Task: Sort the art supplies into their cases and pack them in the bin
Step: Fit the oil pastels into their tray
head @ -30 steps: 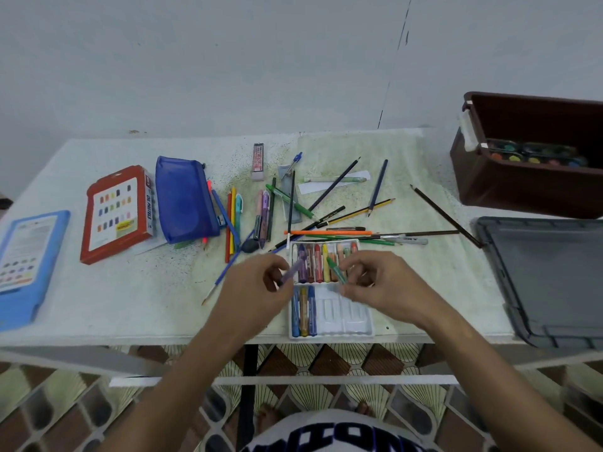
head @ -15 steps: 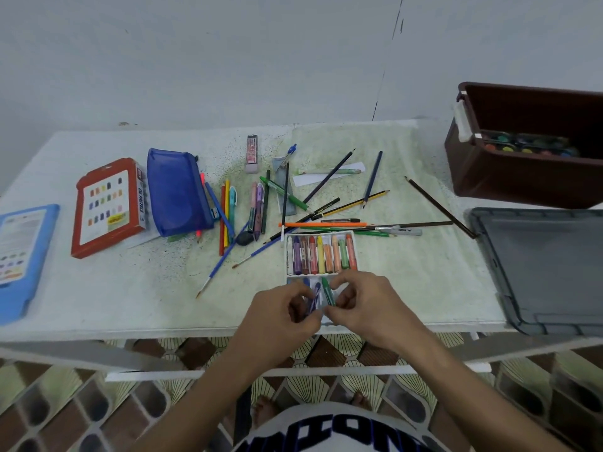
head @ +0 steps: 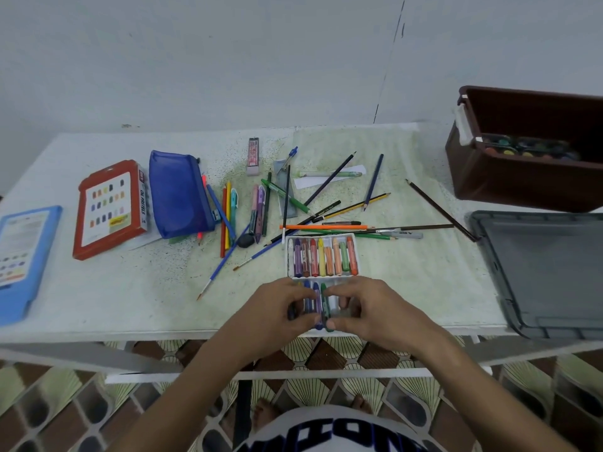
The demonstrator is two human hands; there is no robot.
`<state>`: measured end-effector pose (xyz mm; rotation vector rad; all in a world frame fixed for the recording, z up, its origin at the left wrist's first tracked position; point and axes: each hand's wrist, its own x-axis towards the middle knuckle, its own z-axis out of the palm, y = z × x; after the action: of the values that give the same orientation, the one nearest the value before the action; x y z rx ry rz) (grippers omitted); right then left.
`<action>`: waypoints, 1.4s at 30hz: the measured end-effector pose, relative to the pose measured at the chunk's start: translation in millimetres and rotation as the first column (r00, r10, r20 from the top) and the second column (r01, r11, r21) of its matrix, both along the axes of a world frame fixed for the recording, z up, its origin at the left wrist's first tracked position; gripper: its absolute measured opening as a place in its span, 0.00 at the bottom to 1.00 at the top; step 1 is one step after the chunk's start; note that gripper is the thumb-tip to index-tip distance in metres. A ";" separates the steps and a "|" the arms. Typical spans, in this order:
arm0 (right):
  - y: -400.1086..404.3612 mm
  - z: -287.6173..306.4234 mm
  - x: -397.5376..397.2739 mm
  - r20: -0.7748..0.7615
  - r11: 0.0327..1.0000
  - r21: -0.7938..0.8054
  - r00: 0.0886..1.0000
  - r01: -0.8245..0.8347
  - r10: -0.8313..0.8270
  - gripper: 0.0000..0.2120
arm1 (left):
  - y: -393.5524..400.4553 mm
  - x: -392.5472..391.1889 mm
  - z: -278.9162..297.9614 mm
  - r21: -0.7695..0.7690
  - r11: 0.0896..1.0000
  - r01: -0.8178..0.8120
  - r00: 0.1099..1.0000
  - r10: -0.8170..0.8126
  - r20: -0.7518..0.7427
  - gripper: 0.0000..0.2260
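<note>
A white crayon tray (head: 355,238) lies near the table's front edge; its far row is full of coloured oil pastels (head: 321,257). My left hand (head: 277,313) and my right hand (head: 368,309) rest on the tray's near row, fingertips meeting. My left fingers pinch a purple-blue crayon (head: 316,303), my right fingers a green crayon (head: 325,306), both lying in the near row's slots. The hands hide much of that row. Loose pencils, pens and brushes (head: 326,207) are scattered behind the tray.
At the left lie a blue zip pouch (head: 177,194), a red pastel case (head: 111,208) and a blue case (head: 23,256). A brown bin (head: 522,177) holding a paint set stands at back right, its grey lid (head: 548,272) in front.
Both hands came down from above the far row to the near row, bringing the purple-blue and green crayons into its slots.
</note>
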<state>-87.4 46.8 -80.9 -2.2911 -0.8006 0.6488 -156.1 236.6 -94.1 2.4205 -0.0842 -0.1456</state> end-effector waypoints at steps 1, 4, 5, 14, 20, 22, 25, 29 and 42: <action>0.7 -1.0 -0.2 0.021 1.000 -0.011 1.000 -0.013 0.013 0.26 | 0.8 0.6 -0.2 0.004 1.000 0.006 1.000 -0.006 -0.004 0.17; 3.2 -4.2 -1.3 0.057 1.000 -0.013 0.998 -0.023 0.024 0.26 | 2.9 2.2 -0.4 0.001 1.000 0.020 1.000 -0.020 -0.014 0.18; 4.0 -4.9 -1.7 0.062 1.000 -0.010 0.998 -0.018 0.018 0.25 | 3.5 2.9 -0.3 0.004 1.000 0.026 1.000 -0.025 -0.018 0.19; 5.3 -5.3 0.1 0.112 1.000 0.001 0.993 -0.027 0.027 0.24 | 6.6 8.6 -1.9 0.034 0.998 0.056 0.998 -0.055 -0.026 0.23; 5.8 -9.5 2.8 0.128 1.000 -0.027 0.992 0.001 0.002 0.25 | 5.9 10.5 -2.4 0.051 0.997 0.059 0.997 -0.056 -0.049 0.25; 5.4 -9.6 4.2 0.147 0.998 -0.067 0.989 0.012 -0.002 0.25 | 3.4 11.7 -2.2 0.068 0.996 0.058 0.997 -0.055 -0.056 0.25; 4.9 -8.8 7.1 0.134 0.995 -0.098 0.991 0.026 -0.012 0.25 | 1.0 14.4 -3.2 0.079 0.996 0.044 0.997 -0.039 -0.065 0.25; 2.9 -11.5 9.7 0.129 0.995 -0.095 0.991 0.043 -0.031 0.25 | 2.5 16.2 -5.4 0.070 0.997 0.027 0.996 -0.022 -0.083 0.25; -3.4 -2.0 54.6 -0.055 0.960 0.185 0.977 0.212 -0.205 0.15 | 43.9 46.9 13.7 0.026 0.981 -0.192 0.981 0.192 0.003 0.14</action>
<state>-32.8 43.4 -82.9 -2.1461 -0.5675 0.4937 -109.2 280.5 -80.4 2.4392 0.1520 -0.0589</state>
